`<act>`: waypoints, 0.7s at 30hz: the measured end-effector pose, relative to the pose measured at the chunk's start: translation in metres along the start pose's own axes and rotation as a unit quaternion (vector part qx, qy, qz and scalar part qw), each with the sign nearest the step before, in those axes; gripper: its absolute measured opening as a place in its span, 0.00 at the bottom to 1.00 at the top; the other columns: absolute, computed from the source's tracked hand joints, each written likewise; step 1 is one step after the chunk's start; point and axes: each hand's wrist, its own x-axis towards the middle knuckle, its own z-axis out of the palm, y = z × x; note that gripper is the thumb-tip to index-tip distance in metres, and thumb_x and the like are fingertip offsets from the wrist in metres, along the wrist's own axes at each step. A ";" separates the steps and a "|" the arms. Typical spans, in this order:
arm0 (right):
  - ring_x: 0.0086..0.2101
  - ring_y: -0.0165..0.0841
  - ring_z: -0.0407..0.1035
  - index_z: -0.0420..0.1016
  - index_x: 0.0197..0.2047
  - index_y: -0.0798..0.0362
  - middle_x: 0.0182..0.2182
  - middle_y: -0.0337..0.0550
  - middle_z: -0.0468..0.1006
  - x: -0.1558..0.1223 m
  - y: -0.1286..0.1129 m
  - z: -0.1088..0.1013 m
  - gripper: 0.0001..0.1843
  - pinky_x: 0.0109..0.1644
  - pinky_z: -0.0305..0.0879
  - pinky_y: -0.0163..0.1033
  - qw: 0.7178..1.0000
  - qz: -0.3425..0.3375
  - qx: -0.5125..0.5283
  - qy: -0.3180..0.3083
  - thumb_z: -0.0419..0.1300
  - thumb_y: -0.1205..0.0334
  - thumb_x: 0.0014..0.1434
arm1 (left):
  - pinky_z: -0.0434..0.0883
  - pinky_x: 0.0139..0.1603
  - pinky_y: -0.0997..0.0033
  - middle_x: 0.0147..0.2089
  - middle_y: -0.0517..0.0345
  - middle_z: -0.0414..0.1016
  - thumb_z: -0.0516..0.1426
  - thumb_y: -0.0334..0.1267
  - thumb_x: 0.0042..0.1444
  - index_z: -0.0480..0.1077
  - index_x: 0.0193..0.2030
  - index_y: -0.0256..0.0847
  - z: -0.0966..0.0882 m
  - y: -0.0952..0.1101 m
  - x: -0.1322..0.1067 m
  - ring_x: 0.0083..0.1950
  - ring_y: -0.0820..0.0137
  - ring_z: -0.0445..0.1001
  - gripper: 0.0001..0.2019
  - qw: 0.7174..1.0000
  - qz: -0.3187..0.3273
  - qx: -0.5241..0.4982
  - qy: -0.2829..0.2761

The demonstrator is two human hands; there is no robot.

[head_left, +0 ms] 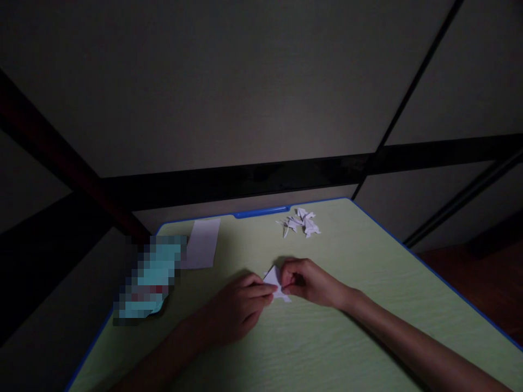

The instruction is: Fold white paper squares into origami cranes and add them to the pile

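Paper (273,275), one folded piece, sits pinched by left hand (242,302) and right hand (309,281).

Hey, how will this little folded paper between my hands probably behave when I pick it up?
The folded paper should be very light, being so small. Its pointed shape suggests folded layers, so it's probably stiffer than the flat sheet. Its angular outline makes rolling unlikely.

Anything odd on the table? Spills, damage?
Only the turquoise item at the left of the table: pixelated blocks hide its details. No spill shows; what's visible of the held paper and white sheet looks intact.
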 end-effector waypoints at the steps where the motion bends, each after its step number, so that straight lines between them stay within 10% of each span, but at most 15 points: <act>1: 0.23 0.24 0.59 0.65 0.24 0.58 0.23 0.36 0.64 0.000 0.000 0.000 0.05 0.25 0.56 0.29 1.000 -0.002 0.001 -0.001 0.57 0.75 0.45 | 0.66 0.42 0.67 0.48 0.51 0.70 0.46 0.26 0.55 0.69 0.42 0.35 0.000 -0.001 0.000 0.42 0.67 0.63 0.13 1.000 0.003 -0.001 0.002; 21: 0.24 0.25 0.62 0.66 0.25 0.58 0.23 0.37 0.66 -0.001 0.001 -0.004 0.04 0.26 0.59 0.30 0.999 -0.026 -0.007 -0.023 0.58 0.70 0.49 | 0.65 0.42 0.66 0.49 0.52 0.70 0.47 0.26 0.55 0.68 0.43 0.36 0.004 -0.006 -0.004 0.43 0.67 0.63 0.13 1.000 0.005 -0.005 -0.003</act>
